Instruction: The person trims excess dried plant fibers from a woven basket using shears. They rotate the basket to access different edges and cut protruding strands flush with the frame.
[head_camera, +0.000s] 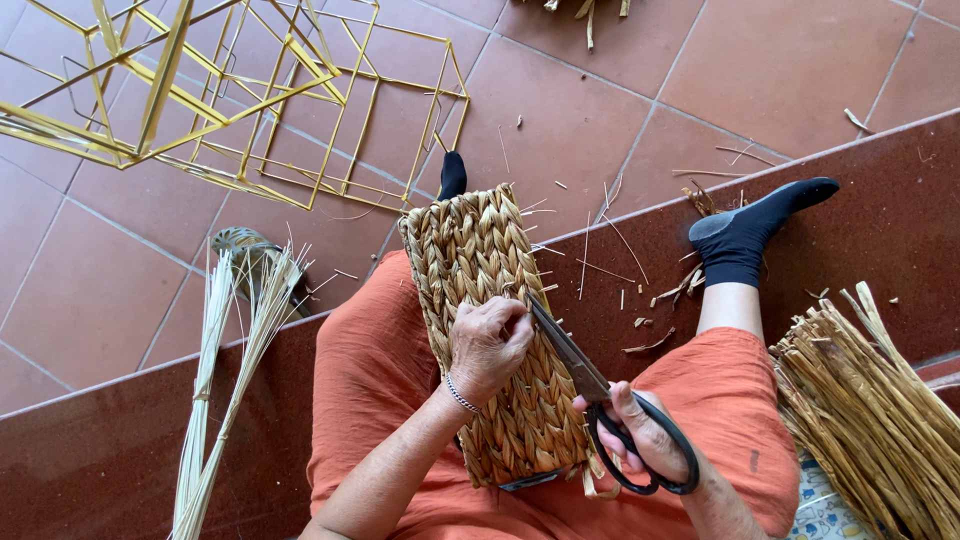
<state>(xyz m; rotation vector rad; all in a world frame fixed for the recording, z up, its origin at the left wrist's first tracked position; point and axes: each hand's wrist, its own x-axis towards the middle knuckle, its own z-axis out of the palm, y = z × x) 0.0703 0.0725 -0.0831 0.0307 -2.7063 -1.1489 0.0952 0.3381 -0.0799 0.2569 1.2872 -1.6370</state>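
A woven straw basket (480, 262) lies across my lap, its braided side facing up. My left hand (488, 345) rests on top of it, fingers curled and pinching at the weave near the right edge. My right hand (645, 440) grips the black handles of a large pair of scissors (580, 375). The blades point up and left, their tips beside my left fingers at the basket's edge.
Yellow metal wire frames (230, 90) stand on the tiled floor at the upper left. A bundle of pale reeds (225, 370) lies to my left, and dry straw (870, 410) is piled to my right. Cut straw bits (640, 290) litter the dark step near my socked foot (750, 230).
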